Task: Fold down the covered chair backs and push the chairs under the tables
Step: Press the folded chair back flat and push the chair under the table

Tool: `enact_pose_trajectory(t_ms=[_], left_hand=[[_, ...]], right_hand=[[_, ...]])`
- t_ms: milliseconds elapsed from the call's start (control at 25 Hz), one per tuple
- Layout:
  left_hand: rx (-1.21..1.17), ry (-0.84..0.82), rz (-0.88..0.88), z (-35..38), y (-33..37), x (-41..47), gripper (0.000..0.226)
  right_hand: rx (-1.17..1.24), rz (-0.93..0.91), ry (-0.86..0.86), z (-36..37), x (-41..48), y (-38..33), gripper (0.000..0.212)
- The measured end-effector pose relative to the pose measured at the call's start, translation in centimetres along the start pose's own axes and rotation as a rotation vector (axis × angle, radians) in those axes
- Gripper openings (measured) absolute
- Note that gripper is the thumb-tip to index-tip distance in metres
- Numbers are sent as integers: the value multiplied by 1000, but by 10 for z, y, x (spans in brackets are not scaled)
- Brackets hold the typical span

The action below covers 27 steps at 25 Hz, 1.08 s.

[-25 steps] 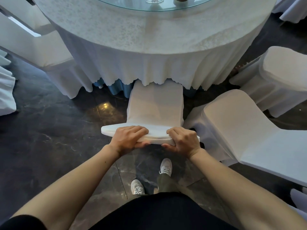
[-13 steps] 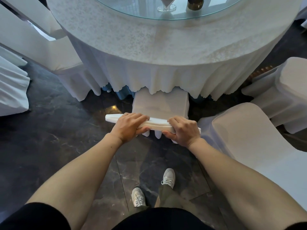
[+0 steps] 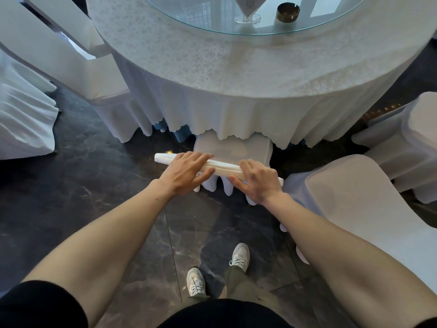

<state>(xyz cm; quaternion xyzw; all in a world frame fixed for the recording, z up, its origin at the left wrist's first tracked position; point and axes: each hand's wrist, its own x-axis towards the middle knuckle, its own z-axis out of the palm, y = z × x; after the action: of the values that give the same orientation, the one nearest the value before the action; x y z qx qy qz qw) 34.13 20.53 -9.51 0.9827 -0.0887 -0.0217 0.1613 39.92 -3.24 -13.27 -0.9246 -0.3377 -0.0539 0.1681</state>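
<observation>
Chair back [image 3: 224, 167] | edge spans both grips, by table [image 3: 236, 67] | L grip [image 3: 186, 172], R grip [image 3: 256, 179] clamped on it

Glass turntable [image 3: 189, 16], brass ashtray [image 3: 288, 12], clear card stand [image 3: 247, 18], dark marble floor [image 3: 94, 185], white sneakers [image 3: 195, 281]

Left of the middle chair [image 3: 233, 150] the dark floor [image 3: 89, 176] lies open; a neighbouring covered chair [image 3: 354, 200] crowds its right side. Ahead, the tablecloth skirt [image 3: 236, 114] hangs over the seat, closing that way.
</observation>
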Motion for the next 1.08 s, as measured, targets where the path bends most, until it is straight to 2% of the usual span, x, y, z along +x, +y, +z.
enact_pose_trajectory(t_ms=[320,720,840,880,1040,1080], left_hand=[[42,225,-86,12,69,-38,48],[-5,286,-62,27,192,-97,48],[-32,290,44,41,257,-130,48],[-40,281,43,42,263,-132,48],[-76,261,207,59,370,-142,46],[-88,273,202,58,375,-140,46]], right_hand=[[139,62,3,-40,-45,6,52],[53,60,78,-113,-169,11,55],[-40,85,114,-147,-241,15,52],[-40,74,104,-152,-244,14,52],[-72,177,118,-207,-338,48,57],[-63,177,107,-211,-340,53,56]])
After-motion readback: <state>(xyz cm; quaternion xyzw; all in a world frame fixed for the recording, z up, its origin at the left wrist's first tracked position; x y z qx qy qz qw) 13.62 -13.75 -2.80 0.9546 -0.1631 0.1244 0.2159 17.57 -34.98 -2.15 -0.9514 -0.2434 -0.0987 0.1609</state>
